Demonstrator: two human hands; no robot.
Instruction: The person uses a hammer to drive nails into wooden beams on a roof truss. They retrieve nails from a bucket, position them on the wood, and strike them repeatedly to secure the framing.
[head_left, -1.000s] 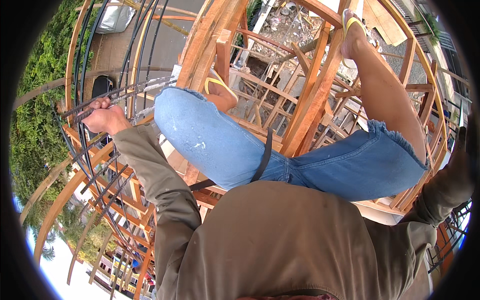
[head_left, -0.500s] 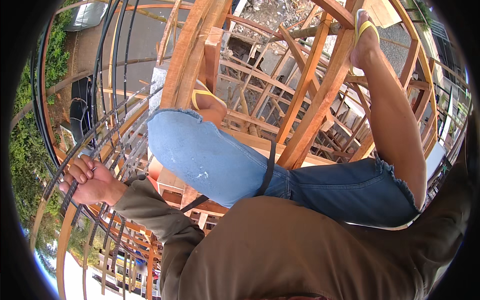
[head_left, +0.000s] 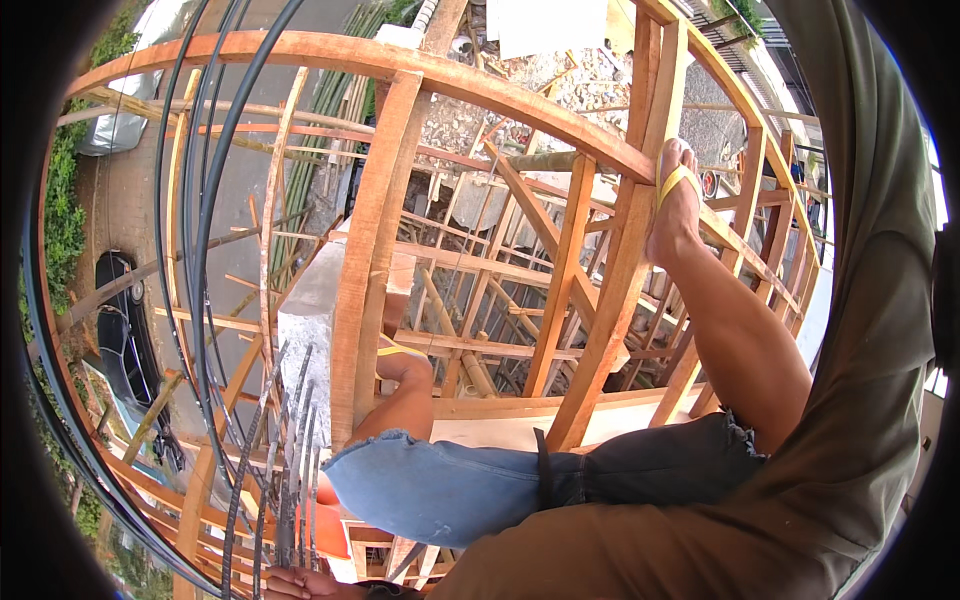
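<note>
My left hand (head_left: 302, 584) is at the bottom edge, its fingers closed round a steel rebar (head_left: 285, 510) in a bunch of upright ribbed bars. Part of that hand is cut off by the frame. My right sleeve (head_left: 868, 240) reaches up along the right side and out past the top, so the right hand is hidden. One foot (head_left: 676, 200) in a yellow-strapped flip-flop rests against a wooden post (head_left: 610, 310). The other foot (head_left: 403, 362) is partly behind an upright timber (head_left: 370, 270), beside a grey concrete column (head_left: 308, 325).
Black cables (head_left: 205, 230) hang at the left. A long timber beam (head_left: 480, 88) crosses ahead of me. Far below, through the open wooden framing, lie rubble (head_left: 570, 85), bamboo poles (head_left: 340, 95), a road (head_left: 235, 160) and a parked black motorbike (head_left: 128, 340).
My view has shifted, and my left hand now appears lower, at the bottom edge, still at the rebar. My right arm has risen from the lower right to reach past the top.
</note>
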